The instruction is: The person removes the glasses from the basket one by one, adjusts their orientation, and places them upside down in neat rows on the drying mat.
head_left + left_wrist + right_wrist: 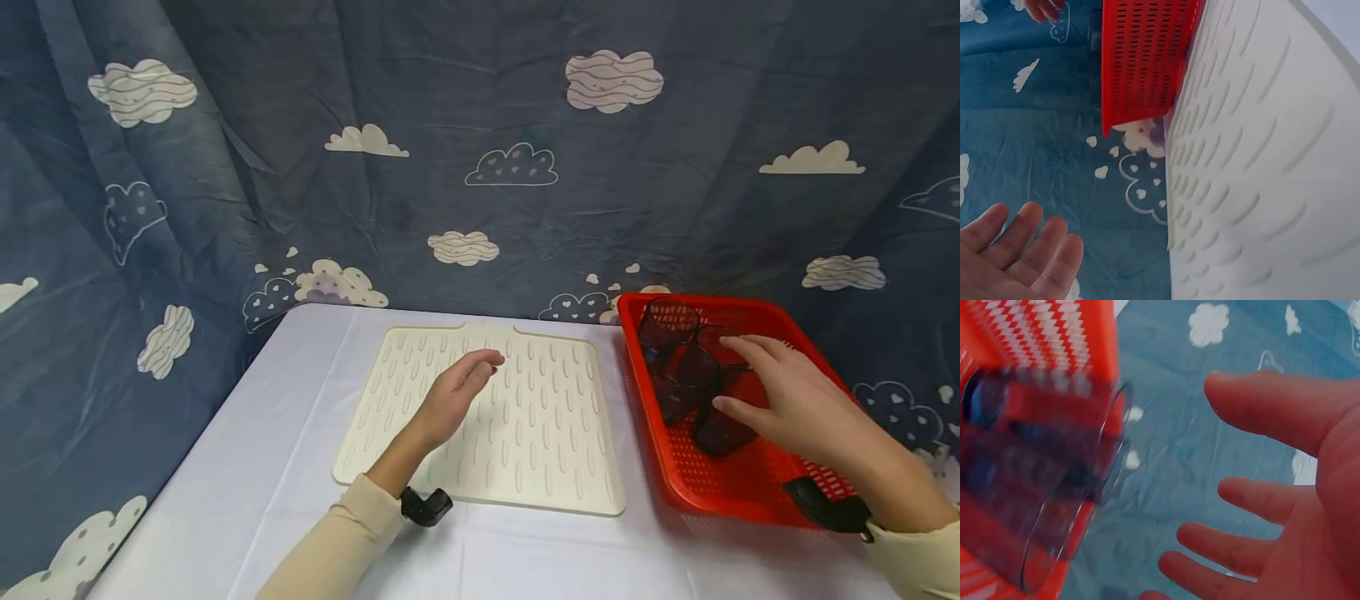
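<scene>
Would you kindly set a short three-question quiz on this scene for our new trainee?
1. True or false: the right hand is gripping a cup.
2. What lies under the left hand?
A. the basket
B. the mat
C. a plate
3. Fill in: the dark cups lie inside the red ____.

Key
1. False: its fingers are spread open above the cups, and no grip shows.
2. B: the hand is open over the cream mat.
3. basket, which stands to the right of the mat on the table.
</scene>
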The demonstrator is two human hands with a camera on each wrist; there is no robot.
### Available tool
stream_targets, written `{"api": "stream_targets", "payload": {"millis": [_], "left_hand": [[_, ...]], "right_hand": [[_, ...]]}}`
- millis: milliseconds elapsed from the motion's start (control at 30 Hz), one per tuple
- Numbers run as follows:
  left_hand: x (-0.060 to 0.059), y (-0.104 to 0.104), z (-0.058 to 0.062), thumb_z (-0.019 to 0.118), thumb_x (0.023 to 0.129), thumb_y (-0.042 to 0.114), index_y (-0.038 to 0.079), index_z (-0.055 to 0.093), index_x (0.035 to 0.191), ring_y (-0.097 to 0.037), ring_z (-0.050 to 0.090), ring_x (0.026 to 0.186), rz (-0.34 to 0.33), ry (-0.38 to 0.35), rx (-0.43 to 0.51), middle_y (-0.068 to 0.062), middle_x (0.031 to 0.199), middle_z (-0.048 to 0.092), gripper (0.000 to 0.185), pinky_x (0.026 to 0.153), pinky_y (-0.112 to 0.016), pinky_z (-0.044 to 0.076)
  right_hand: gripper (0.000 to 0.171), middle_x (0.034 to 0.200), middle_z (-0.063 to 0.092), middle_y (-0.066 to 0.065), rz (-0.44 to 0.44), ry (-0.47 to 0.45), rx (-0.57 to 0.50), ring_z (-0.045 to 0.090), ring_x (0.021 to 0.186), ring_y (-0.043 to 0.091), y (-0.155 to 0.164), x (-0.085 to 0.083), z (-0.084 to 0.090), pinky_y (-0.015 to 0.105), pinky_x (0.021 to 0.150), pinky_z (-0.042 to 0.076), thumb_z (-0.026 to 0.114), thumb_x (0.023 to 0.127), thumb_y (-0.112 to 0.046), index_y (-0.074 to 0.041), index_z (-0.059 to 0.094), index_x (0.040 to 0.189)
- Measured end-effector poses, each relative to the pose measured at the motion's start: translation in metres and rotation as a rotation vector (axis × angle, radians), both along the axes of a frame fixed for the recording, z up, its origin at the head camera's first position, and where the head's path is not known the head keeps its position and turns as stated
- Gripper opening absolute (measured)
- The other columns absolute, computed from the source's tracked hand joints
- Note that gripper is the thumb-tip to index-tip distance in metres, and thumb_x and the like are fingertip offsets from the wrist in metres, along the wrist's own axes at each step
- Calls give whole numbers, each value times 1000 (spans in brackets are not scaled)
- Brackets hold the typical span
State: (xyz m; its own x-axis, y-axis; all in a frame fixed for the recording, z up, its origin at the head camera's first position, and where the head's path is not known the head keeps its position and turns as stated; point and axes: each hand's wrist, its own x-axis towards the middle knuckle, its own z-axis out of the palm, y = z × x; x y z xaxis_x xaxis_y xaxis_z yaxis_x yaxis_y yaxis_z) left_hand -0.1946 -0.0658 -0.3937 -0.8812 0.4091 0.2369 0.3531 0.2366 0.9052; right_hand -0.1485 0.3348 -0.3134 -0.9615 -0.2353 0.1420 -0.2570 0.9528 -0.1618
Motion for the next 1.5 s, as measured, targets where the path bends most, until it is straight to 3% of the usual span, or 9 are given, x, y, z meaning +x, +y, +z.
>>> {"api": "stream_targets", "payload": {"millis": [267,500,767,1000,1300,1500], "left_hand": [[-5,25,-7,39,107,29,3,51,138,-34,55,132,-18,-96,84,-15,139,58,42,106,-45,49],[-1,52,-11,45,106,29,5,51,138,-34,57,129,-39,-165,155,-15,139,59,41,104,-42,51],[1,81,-25,48,104,29,5,54,135,-29,61,123,-32,-249,200,-13,134,63,39,99,-37,54],[3,94,-35,63,96,17,6,59,130,-24,66,115,6,-252,176,-12,127,67,36,86,-21,52],[7,103,-40,64,95,16,5,60,128,-24,67,112,-10,-252,167,-14,126,68,35,87,-20,52],[11,107,-44,65,93,13,5,62,125,-23,68,109,-7,-264,160,-13,123,70,34,83,-17,51]], "right_hand": [[88,141,36,42,-30,-111,36,39,122,60,40,-8,-3,78,94,34,76,86,-39,8,33,146],[101,141,30,47,-101,-194,42,31,125,64,62,-14,-11,80,96,30,73,86,-49,14,23,148],[103,140,29,49,-88,-252,-32,31,123,66,72,-18,-17,81,95,30,74,85,-45,16,19,148],[103,140,33,47,-79,-270,-85,35,121,63,68,-20,-24,79,93,33,76,84,-45,15,21,148],[103,130,47,44,-97,-323,-90,54,110,56,61,-29,-28,66,83,50,74,84,-49,16,24,145],[100,123,55,43,-89,-337,-73,57,109,55,61,-31,-34,63,83,51,78,81,-48,18,31,140]]}}
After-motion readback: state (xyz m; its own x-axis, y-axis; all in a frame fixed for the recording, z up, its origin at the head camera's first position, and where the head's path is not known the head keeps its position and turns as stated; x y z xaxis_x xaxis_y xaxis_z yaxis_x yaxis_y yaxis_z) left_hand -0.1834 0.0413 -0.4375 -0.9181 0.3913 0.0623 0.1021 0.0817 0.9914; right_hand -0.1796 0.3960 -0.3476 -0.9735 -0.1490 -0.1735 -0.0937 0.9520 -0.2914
